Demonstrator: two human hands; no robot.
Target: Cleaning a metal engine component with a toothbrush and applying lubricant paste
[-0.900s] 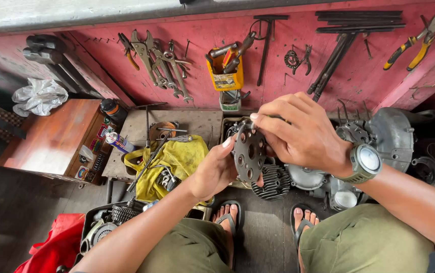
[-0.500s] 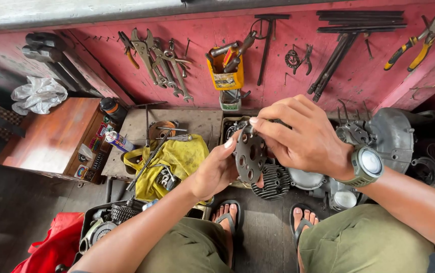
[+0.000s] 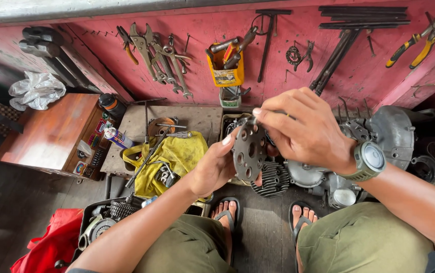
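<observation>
The left hand point(image 3: 212, 169) grips the round perforated metal plate point(image 3: 249, 151) upright above the yellow cloth point(image 3: 177, 156), steadying it so the right hand point(image 3: 303, 131), fingertips pinched, can work its upper rim.

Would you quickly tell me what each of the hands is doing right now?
Left hand: closed on the round metal plate, holding it up.
Right hand: fingers pinched at the plate's top edge; what they hold cannot be told.
</observation>
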